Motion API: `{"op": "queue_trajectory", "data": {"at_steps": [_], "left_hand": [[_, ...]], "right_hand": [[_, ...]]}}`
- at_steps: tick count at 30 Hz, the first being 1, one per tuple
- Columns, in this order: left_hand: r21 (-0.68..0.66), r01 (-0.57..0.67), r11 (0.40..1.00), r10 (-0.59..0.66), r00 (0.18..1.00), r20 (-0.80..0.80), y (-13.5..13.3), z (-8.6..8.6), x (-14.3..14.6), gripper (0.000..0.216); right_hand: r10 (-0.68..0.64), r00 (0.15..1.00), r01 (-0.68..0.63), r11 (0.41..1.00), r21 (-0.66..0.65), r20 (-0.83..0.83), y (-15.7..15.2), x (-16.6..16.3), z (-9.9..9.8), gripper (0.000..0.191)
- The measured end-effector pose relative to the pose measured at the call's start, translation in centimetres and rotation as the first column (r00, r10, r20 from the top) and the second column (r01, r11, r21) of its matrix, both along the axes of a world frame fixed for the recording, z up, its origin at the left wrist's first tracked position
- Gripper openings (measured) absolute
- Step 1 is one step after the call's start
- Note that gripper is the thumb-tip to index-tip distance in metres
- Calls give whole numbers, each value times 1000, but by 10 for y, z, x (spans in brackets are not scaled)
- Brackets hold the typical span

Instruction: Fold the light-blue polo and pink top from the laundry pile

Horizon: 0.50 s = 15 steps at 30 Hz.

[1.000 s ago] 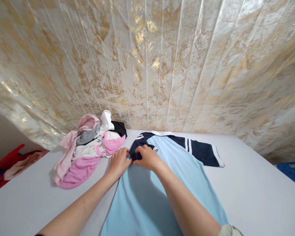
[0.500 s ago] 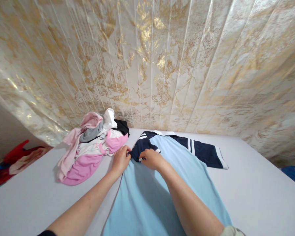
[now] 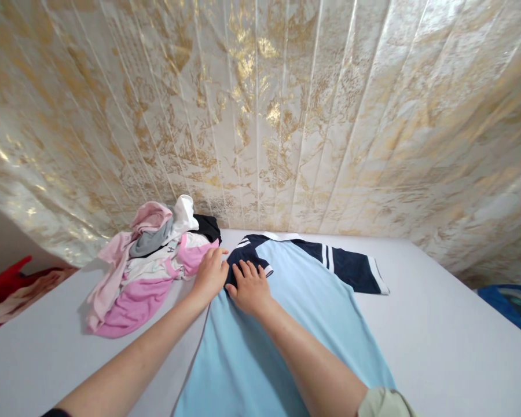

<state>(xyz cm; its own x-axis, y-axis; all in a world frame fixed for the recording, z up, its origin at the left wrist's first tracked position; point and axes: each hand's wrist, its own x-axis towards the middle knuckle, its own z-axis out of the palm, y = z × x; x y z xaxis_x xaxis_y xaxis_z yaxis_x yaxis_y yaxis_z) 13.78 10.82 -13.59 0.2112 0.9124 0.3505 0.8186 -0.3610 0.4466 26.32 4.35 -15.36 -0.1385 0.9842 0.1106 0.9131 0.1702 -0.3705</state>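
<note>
A light blue shirt (image 3: 312, 324) with navy sleeves and a white collar lies spread on the table. Its left navy sleeve, with white stripes and a white cuff, is folded inward over the body. On that folded sleeve my right hand (image 3: 250, 289) rests flat with its fingers spread. My left hand (image 3: 210, 271) lies at the shirt's left edge beside the fold, its fingers stretched out and holding nothing. The other navy sleeve (image 3: 356, 269) extends out to the right.
A heap of pink, white, grey and black clothes (image 3: 143, 289) sits at the table's left. Red and beige cloth (image 3: 26, 289) lies beyond the left edge, and something blue (image 3: 503, 304) beyond the right. A gold-patterned curtain (image 3: 260, 116) hangs behind the white table (image 3: 451, 347).
Both hands have let go of the sleeve's fabric. My right hand has opened from a pinch and flattened onto the folded sleeve. The view has shifted slightly to the right.
</note>
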Motion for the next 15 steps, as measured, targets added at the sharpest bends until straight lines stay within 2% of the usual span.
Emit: {"op": "queue_trajectory", "data": {"at_steps": [2, 4, 7, 9, 12, 15], "left_hand": [[19, 145, 989, -146, 988, 43, 5, 3, 21, 38], [-56, 234, 971, -230, 971, 65, 12, 1, 37, 42], [-241, 240, 940, -248, 969, 0, 21, -11, 45, 45], [-297, 228, 927, -263, 961, -83, 23, -20, 42, 46], [-243, 234, 941, -284, 938, -197, 20, -30, 35, 48], [-148, 232, 961, -266, 921, -284, 19, -35, 36, 47]], "right_hand": [[7, 1000, -7, 1000, -11, -10, 0, 1, 2, 61], [28, 1000, -29, 999, -28, -12, 1, 3, 6, 65], [62, 998, -62, 997, -55, -7, 3, 8, 14, 70], [9, 1000, -8, 995, -95, 12, 5, 13, 22, 65], [-152, 984, 164, 977, -138, 98, 7, 24, 34, 44], [-219, 958, 244, 962, -123, 187, 7, 32, 40, 37]]}}
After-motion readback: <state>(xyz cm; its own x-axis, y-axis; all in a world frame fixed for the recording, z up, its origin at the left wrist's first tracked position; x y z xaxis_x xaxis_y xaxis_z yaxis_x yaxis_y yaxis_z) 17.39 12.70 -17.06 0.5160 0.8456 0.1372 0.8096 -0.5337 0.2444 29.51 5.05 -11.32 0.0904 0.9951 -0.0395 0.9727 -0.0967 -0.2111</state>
